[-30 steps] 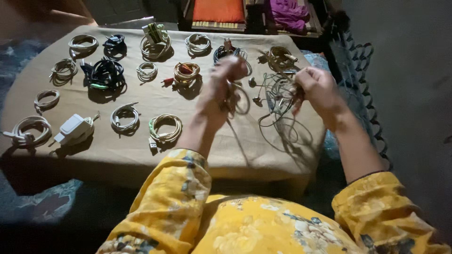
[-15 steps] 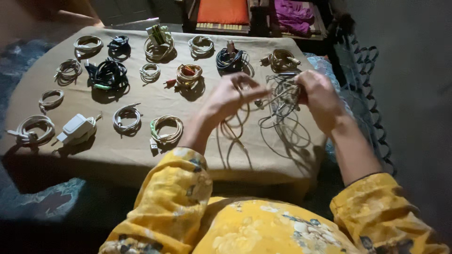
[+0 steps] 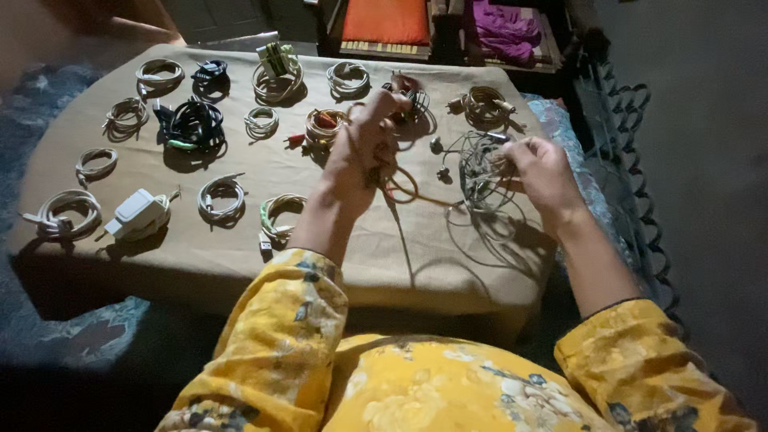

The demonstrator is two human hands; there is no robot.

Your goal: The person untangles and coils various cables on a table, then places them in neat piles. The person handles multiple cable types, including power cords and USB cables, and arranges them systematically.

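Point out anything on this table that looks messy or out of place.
The loose tangle of pale cables at the right hand sprawls uncoiled toward the table edge, unlike the neat coils elsewhere. The left hand holds a partly wound cable.

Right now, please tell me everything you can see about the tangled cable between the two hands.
The tangled cable is a thin, pale, plastic-looking wire in loose, messy loops, not coiled like the others. The right hand grips one bunch of it; a strand runs across to the left hand, which holds a small loop raised above the table. Small plugs or earbuds dangle near its upper left edge. Lower loops lie on the tan cloth and cast shadows.
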